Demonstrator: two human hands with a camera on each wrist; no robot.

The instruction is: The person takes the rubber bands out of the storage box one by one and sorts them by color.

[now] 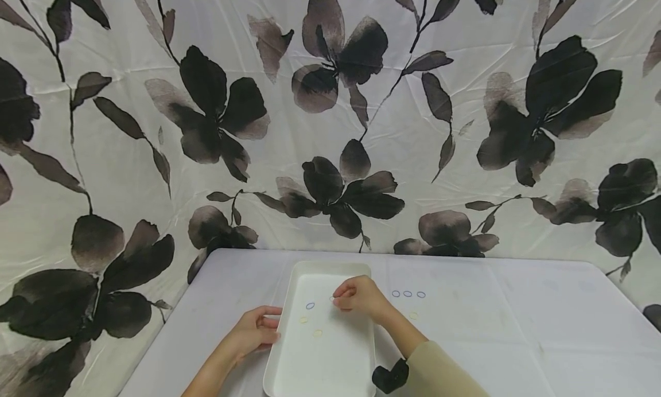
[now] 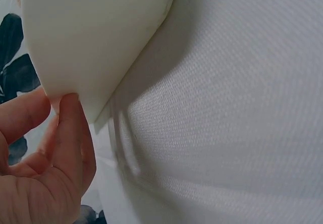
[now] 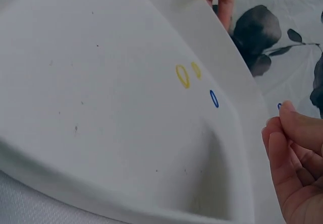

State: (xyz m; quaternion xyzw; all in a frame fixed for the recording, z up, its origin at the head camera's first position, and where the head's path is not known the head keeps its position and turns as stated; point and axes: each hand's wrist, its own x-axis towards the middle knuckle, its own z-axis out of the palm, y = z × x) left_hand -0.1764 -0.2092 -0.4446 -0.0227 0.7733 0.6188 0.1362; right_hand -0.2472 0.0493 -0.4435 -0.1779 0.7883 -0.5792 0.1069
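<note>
A white tray (image 1: pixel 320 365) lies on the table, and my left hand (image 1: pixel 254 331) grips its left edge. In the left wrist view, fingertips (image 2: pixel 69 99) of that hand meet the tray's rim (image 2: pixel 101 47). Over the tray's upper right part, my right hand (image 1: pixel 358 296) pinches a small blue ring (image 3: pixel 279 106) between thumb and finger. Inside the tray are another blue ring (image 1: pixel 310 306) and two yellow rings, one nearer the left wall (image 1: pixel 303 320) and one lower (image 1: pixel 318 333). My fingers hide most of the held ring.
Right of the tray, three blue rings (image 1: pixel 408 294) lie in a row on the white tablecloth (image 1: pixel 506 328). A yellow ring (image 1: pixel 413 316) lies just below them. Behind the table hangs a floral curtain (image 1: pixel 341 127). A black band (image 1: pixel 391 377) is at my right wrist.
</note>
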